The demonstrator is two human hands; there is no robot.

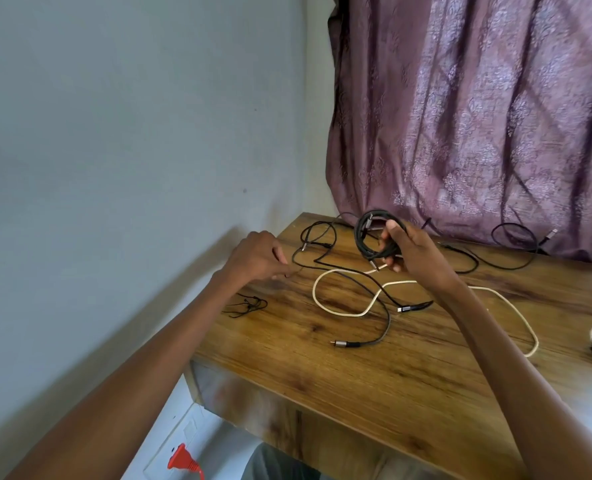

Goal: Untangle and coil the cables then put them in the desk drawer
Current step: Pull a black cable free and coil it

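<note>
Right hand point(408, 251) grips a black coil point(374, 237) above the surface point(408, 375). Left hand point(258, 258) pinches a loose black cable point(339, 268) crossing the white cable point(360, 311). Best lifted clear of the white one, loops kept even. Drawer not visible.

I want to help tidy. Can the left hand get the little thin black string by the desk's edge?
Probably yes. The left hand is just beyond the thin black string, nothing lies between them, though its fingers already pinch a black cable.
</note>
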